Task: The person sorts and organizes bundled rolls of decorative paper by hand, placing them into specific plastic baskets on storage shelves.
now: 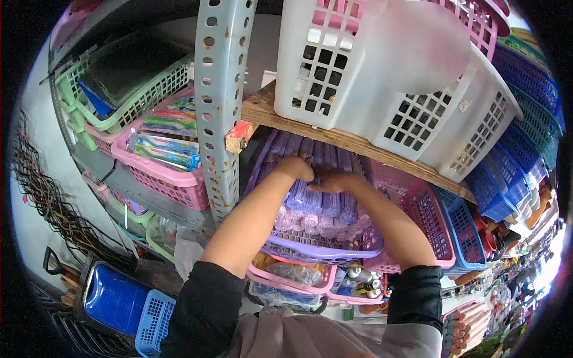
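A purple basket [325,253] on the shelf holds long, thin bundles in clear plastic. Purple bundles [313,200] lie on top, with pale pink bundles [325,222] below them toward the front. My left hand [295,168] rests on the purple bundles with its fingers curled down; what is under the fingertips is hidden. Close beside it, my right hand [333,181] lies across the same bundles, its fingers stretched out and apart toward the left hand.
A wooden shelf board [352,143] bearing a white crate [382,77] overhangs the purple basket. A perforated metal post [218,107] stands to its left. Pink baskets [173,182] and a blue basket [462,227] flank it. Below sits another pink basket [286,285].
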`<state>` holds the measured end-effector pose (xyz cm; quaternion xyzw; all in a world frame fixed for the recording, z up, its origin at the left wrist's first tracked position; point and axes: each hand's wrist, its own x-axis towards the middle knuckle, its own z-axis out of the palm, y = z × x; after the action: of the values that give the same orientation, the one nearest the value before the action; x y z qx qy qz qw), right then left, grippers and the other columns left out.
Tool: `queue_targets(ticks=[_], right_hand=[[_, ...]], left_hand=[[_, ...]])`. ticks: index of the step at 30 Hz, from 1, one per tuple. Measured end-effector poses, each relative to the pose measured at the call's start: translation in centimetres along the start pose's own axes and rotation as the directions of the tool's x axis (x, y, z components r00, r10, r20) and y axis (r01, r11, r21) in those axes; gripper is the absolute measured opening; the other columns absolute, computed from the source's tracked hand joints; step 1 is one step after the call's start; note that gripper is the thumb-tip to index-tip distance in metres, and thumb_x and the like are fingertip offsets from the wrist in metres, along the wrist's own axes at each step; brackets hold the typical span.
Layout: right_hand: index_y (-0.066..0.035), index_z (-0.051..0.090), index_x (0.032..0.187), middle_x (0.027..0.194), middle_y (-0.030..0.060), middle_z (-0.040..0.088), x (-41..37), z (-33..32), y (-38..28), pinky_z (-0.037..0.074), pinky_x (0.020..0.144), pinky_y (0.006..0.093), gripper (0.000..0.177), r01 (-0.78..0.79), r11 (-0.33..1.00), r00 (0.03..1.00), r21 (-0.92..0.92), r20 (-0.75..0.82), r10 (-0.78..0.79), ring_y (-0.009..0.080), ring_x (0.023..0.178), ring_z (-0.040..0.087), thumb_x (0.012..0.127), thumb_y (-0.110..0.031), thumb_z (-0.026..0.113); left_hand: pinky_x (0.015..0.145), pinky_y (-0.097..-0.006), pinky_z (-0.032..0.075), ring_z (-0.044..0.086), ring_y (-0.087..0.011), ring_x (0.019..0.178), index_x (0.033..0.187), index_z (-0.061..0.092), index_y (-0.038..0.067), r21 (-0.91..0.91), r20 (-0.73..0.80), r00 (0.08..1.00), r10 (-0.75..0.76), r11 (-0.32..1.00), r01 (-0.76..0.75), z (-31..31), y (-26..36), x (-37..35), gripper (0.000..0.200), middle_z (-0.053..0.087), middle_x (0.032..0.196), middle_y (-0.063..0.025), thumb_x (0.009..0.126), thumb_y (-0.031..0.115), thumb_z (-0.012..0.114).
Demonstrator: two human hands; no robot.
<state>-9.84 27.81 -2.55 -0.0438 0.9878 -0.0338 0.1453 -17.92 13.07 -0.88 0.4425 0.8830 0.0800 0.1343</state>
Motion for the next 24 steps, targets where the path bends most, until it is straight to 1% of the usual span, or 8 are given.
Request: queue_targets(ticks=[2, 7, 9, 11, 12, 14, 19, 24], right_hand=[[-0.007, 0.017, 0.147, 0.152, 0.0171, 0.017, -0.8, 0.8, -1.9, 0.011, 0.114, 0.051, 0.096, -0.235, 0.972, 0.97, 0.026, -0.052, 0.236, 0.0332, 0.142, 0.01, 0.081, -0.072, 0.043], [-0.007, 0.008, 0.148, 0.154, 0.0165, 0.01, -3.3, -0.5, -2.5, 0.004, 0.114, 0.0519, 0.1, -0.269, 0.961, 0.96, 0.06, -0.058, 0.272, 0.033, 0.142, 0.007, 0.08, -0.076, 0.036], [-0.007, 0.006, 0.148, 0.154, 0.0168, 0.008, -4.8, -1.5, -2.7, 0.003, 0.114, 0.0512, 0.101, -0.333, 0.942, 0.942, 0.035, -0.038, 0.334, 0.0332, 0.142, 0.007, 0.08, -0.076, 0.035], [-0.004, 0.009, 0.148, 0.154, 0.0186, 0.006, -6.2, -1.3, -1.8, 0.002, 0.114, 0.0501, 0.102, -0.42, 0.903, 0.823, 0.092, -0.381, 0.421, 0.0331, 0.142, 0.007, 0.08, -0.076, 0.035], [-0.004, 0.009, 0.148, 0.154, 0.0186, 0.006, -6.4, -0.3, -0.9, 0.002, 0.114, 0.0501, 0.102, -0.43, 0.898, 0.815, 0.095, -0.387, 0.431, 0.0331, 0.142, 0.007, 0.08, -0.076, 0.035], [-0.003, 0.009, 0.147, 0.153, 0.0206, 0.003, -6.4, 2.7, 1.2, 0.002, 0.114, 0.0493, 0.102, -0.51, 0.849, 0.778, -0.137, -0.495, 0.388, 0.0337, 0.142, 0.005, 0.08, -0.076, 0.035], [-0.002, 0.01, 0.147, 0.153, 0.02, -0.002, -7.1, 1.7, -0.6, 0.004, 0.115, 0.046, 0.103, -0.523, 0.845, 0.792, 0.112, -0.3, 0.531, 0.0314, 0.143, 0.001, 0.08, -0.076, 0.037], [-0.002, 0.021, 0.145, 0.152, 0.02, 0.015, -9.4, -0.2, -3.0, 0.015, 0.113, 0.0475, 0.097, -0.516, 0.852, 0.789, 0.086, -0.34, 0.512, 0.0331, 0.142, 0.011, 0.081, -0.073, 0.04]], left_hand=[[0.106, -0.0691, 0.005, 0.006, -0.0225, 0.144, 0.149, 0.017, 0.022, 0.041, 0.019, 1.0, 0.0, 0.999, -0.001, 0.1, 0.1, -0.6, 0.071, 0.001, 0.156, 0.0009, 0.084, 0.035, 0.043], [0.107, -0.0679, 0.0, 0.001, -0.0217, 0.144, 0.149, 0.012, 0.02, 0.081, 0.086, 0.996, 0.007, 0.997, -0.014, 0.2, -0.2, 0.2, 0.073, -0.001, 0.156, -0.0006, 0.087, 0.043, 0.041], [0.107, -0.0661, -0.003, -0.002, -0.0241, 0.144, 0.149, 0.007, 0.017, -0.077, 0.005, 0.999, 0.046, 0.996, -0.045, 0.8, -0.4, 1.0, 0.084, -0.001, 0.156, -0.0042, 0.085, 0.059, 0.042], [0.108, -0.0649, -0.004, -0.003, -0.0257, 0.144, 0.149, 0.006, 0.016, -0.085, -0.149, 0.987, 0.053, 0.994, -0.067, 0.7, -0.5, 1.4, 0.092, -0.001, 0.156, -0.0057, 0.081, 0.066, 0.042], [0.108, -0.0636, -0.004, -0.004, -0.0272, 0.143, 0.149, 0.005, 0.014, -0.098, -0.298, 0.953, 0.045, 0.992, -0.078, 0.5, -0.7, 1.5, 0.099, -0.001, 0.156, -0.0073, 0.078, 0.073, 0.041], [0.108, -0.0628, -0.004, -0.004, -0.0282, 0.143, 0.149, 0.005, 0.014, -0.037, -0.187, 0.982, 0.017, 0.999, -0.024, 1.8, -2.1, 2.5, 0.101, -0.001, 0.156, -0.0073, 0.077, 0.075, 0.041], [0.109, -0.0616, -0.003, -0.003, -0.0284, 0.143, 0.149, 0.008, 0.014, -0.028, 0.008, 0.999, -0.035, 0.999, 0.035, 1.0, -2.3, 1.2, 0.106, 0.0, 0.156, -0.0076, 0.074, 0.08, 0.04], [0.111, -0.0581, -0.001, -0.003, -0.0308, 0.143, 0.149, 0.004, 0.01, 0.134, -0.185, 0.981, 0.049, 0.991, -0.025, 1.4, -0.8, 0.7, 0.105, -0.006, 0.155, -0.0103, 0.076, 0.077, 0.04]])
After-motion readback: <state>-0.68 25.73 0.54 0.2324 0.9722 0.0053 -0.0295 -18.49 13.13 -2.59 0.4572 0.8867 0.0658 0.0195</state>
